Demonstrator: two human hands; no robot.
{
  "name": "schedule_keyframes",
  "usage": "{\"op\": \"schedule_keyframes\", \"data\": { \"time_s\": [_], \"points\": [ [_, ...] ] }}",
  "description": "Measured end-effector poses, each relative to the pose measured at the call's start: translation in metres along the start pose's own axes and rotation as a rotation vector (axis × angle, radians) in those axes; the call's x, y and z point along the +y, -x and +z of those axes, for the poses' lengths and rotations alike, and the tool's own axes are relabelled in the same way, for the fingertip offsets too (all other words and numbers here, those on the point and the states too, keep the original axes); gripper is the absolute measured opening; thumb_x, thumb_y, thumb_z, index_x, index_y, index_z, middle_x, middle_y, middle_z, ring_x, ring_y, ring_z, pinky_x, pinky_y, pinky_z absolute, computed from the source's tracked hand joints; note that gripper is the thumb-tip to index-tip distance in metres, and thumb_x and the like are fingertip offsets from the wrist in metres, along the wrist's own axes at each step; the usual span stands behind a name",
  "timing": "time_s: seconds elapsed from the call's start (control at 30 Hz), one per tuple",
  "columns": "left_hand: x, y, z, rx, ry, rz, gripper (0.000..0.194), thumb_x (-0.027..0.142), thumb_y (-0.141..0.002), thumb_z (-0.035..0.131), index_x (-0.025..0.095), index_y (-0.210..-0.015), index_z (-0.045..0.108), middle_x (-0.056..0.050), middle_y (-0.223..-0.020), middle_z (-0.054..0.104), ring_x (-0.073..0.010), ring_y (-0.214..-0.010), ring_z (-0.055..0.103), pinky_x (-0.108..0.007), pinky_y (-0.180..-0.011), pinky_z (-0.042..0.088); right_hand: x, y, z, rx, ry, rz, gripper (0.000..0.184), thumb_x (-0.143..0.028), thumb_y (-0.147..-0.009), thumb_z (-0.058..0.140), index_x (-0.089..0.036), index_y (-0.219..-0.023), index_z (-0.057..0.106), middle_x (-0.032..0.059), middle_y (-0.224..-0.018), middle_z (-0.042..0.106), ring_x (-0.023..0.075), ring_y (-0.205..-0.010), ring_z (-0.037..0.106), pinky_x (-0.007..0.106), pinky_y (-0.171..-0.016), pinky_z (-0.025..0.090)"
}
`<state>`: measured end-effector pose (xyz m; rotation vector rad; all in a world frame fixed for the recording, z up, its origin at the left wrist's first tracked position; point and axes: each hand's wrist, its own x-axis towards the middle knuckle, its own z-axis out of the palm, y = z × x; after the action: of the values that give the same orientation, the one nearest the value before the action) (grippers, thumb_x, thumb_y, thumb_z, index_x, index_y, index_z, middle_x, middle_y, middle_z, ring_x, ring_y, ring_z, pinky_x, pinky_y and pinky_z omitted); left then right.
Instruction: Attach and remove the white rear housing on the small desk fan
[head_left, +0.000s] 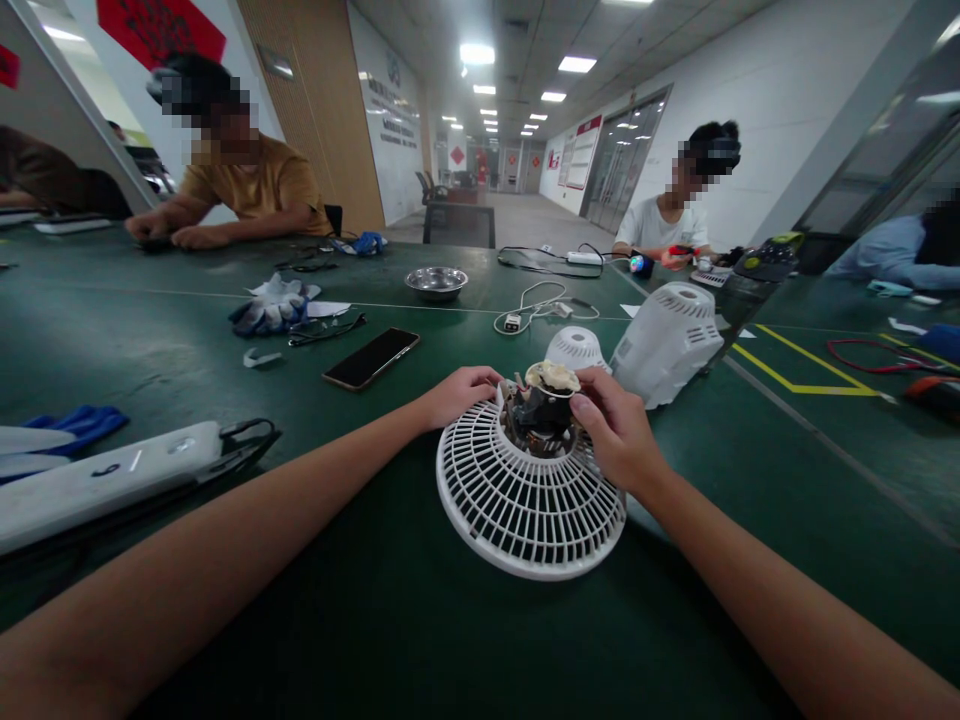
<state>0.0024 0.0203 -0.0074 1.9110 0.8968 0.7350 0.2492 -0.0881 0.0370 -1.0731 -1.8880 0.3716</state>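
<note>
A white round fan grille (532, 520) lies on the green table in front of me, its ribs facing up. At its centre sits the exposed fan motor (541, 412), dark, with wires and a cream-coloured piece on top. My left hand (466, 392) curls over the far left part of the grille, fingertips close to the motor. My right hand (619, 425) pinches the motor's right side between thumb and fingers; some fingers are hidden behind it. Just beyond stand a small white vented cap (577, 347) and a larger white plastic housing (667, 345).
A black phone (373, 358), a metal bowl (436, 281) and a white cable (536, 308) lie farther off. Gloves (274, 303) and a white power bank-like device (112, 475) are at left. A dark bottle (757, 285) stands behind the housing. Other people sit across the table.
</note>
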Motion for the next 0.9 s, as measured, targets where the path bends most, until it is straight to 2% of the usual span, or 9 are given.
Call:
{"op": "schedule_keyframes", "data": {
  "time_s": [0.27,0.43,0.63,0.9],
  "points": [
    [-0.0038,-0.0006,0.001,-0.011,0.028,-0.013,0.028,0.031,-0.086,0.058,0.015,-0.107,0.068,-0.007,-0.107,0.072,-0.0233,-0.099,0.066,-0.036,-0.091,0.05,0.0008,-0.0003,-0.0014,-0.025,0.017,0.012,0.025,-0.042,-0.099,0.048,-0.022,-0.109,0.06,0.001,-0.079,0.065,0.0169,-0.067,0.059,0.032,-0.065,0.043],
    [-0.0054,0.0012,0.0027,-0.02,0.148,-0.076,0.047,0.03,-0.087,0.059,0.017,-0.132,0.053,-0.007,-0.103,0.072,-0.0204,-0.084,0.068,-0.035,-0.078,0.052,0.0011,-0.0002,-0.0018,-0.039,0.008,0.025,0.025,-0.042,-0.099,0.048,-0.022,-0.11,0.06,0.0013,-0.079,0.065,0.0181,-0.07,0.061,0.032,-0.065,0.043],
    [-0.0045,-0.0008,0.0015,0.006,0.029,-0.006,0.027,0.031,-0.085,0.059,0.015,-0.105,0.068,-0.006,-0.106,0.072,-0.0237,-0.1,0.066,-0.038,-0.094,0.049,0.0003,0.0003,-0.002,-0.048,-0.006,0.025,0.025,-0.043,-0.1,0.048,-0.023,-0.11,0.059,0.0011,-0.078,0.065,0.0197,-0.075,0.063,0.033,-0.067,0.044],
    [-0.0016,-0.0001,0.0019,0.012,0.012,-0.012,0.028,0.03,-0.085,0.057,0.015,-0.104,0.069,-0.006,-0.104,0.073,-0.0235,-0.098,0.066,-0.038,-0.094,0.049,0.0015,-0.0002,-0.0022,-0.049,0.032,0.02,0.024,-0.041,-0.1,0.047,-0.022,-0.111,0.058,0.0007,-0.079,0.066,0.0184,-0.071,0.061,0.032,-0.067,0.043]
  ]
}}
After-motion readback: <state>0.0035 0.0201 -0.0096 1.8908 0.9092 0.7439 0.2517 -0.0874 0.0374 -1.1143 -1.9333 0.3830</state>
